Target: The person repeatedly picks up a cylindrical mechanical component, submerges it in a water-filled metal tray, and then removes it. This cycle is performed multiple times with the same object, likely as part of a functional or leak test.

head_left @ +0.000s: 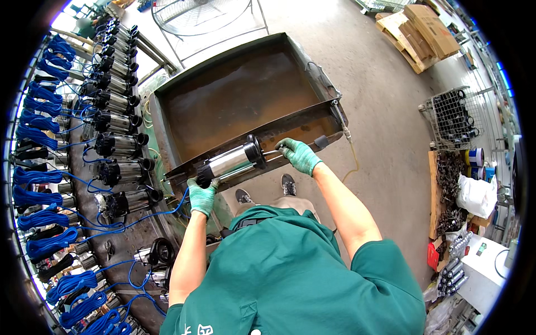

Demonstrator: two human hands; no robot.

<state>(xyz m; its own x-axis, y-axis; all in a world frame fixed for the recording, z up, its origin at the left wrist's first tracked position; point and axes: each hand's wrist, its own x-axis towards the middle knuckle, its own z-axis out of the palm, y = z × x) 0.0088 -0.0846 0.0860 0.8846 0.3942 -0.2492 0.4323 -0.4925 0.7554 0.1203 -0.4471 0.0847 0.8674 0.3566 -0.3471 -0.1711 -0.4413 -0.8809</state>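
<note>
A submersible pump (230,161) with a steel body and black ends lies across the near ledge of a water-filled metal tank (161,120). My left hand (202,197), in a green glove, is closed round the pump's black left end, where a blue cable (167,212) runs off to the left. At the other end, my gloved right hand (301,157) has its fingers closed on a thin metal rod (272,152) that points at the pump's black end. Whether the rod touches the pump, I cannot tell. Brownish water (234,95) fills the tank beyond the ledge.
On my left, a long bench (84,195) carries a row of similar pumps (120,144) and coiled blue cables (42,195). A valve with a thin hose (347,134) sits at the tank's right corner. Beyond stand a large fan (201,14), pallets with a cardboard box (430,33), and a wire basket (455,120).
</note>
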